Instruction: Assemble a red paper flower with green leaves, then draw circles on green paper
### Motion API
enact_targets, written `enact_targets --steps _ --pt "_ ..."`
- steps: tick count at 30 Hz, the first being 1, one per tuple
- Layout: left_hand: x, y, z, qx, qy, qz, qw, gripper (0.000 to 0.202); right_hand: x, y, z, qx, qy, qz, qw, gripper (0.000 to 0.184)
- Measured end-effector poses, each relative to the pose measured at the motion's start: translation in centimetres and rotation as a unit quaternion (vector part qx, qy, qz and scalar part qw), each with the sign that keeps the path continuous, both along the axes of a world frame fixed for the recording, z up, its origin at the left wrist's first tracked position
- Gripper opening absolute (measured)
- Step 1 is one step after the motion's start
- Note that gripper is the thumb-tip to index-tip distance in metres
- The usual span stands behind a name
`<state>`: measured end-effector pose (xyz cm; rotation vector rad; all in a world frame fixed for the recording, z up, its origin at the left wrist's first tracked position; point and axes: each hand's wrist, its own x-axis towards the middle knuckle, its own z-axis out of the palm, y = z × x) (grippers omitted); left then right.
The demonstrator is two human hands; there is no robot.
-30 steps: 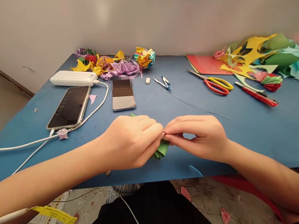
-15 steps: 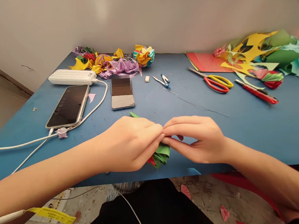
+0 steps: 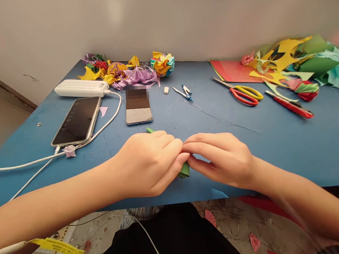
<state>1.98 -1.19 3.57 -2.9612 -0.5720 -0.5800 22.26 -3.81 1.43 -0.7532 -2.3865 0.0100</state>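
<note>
My left hand [image 3: 150, 165] and my right hand [image 3: 222, 160] meet fingertip to fingertip over the near edge of the blue table [image 3: 289, 142]. Both pinch a small folded green paper piece [image 3: 184, 170], most of it hidden under my fingers. A green tip [image 3: 150, 130] pokes out behind my left knuckles.
Two phones [image 3: 77, 121] [image 3: 138, 106], a white power bank [image 3: 81, 88] and cables lie at left. Paper flowers [image 3: 131, 71] sit at the back. Scissors [image 3: 244, 92], a red cutter [image 3: 291, 105], a thin wire [image 3: 221, 118] and coloured paper scraps [image 3: 287, 62] lie at right.
The red part of the folded piece seen half a second ago is now hidden. My hands have closed tighter together over the green paper, and less of it shows.
</note>
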Motion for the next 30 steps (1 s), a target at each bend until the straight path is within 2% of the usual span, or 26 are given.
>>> enact_targets --steps 3,5,8,11,15,20,22,30 --pt "0.24 -0.15 -0.24 0.091 0.004 0.024 0.996 0.023 0.05 -0.18 -0.22 0.106 -0.019 -0.017 0.994 0.018" --pt "0.22 0.00 -0.26 0.165 0.009 0.011 0.986 0.019 0.13 -0.15 -0.21 0.125 -0.015 -0.017 0.992 0.020" --pt "-0.01 0.44 -0.03 0.259 0.030 -0.038 0.965 0.016 0.32 0.11 -0.03 0.059 0.015 -0.003 0.998 0.023" --pt "-0.19 0.74 0.21 0.296 0.057 -0.065 0.951 0.017 0.38 0.41 0.20 0.007 0.046 0.011 0.999 0.020" --pt "-0.13 0.74 0.13 0.257 0.039 -0.060 0.964 0.013 0.05 0.55 0.35 0.012 0.054 0.021 0.998 0.012" --pt "-0.23 0.66 0.28 0.093 0.008 -0.054 0.994 0.011 -0.24 0.64 0.28 -0.028 0.093 0.022 0.995 0.011" --pt "-0.33 0.65 0.35 0.060 -0.005 -0.050 0.997 0.013 -0.19 0.70 0.17 -0.020 0.100 0.023 0.995 0.013" --pt "-0.37 0.61 0.13 0.074 -0.015 -0.044 0.996 0.015 0.20 0.72 -0.03 0.032 0.049 0.027 0.998 0.018"
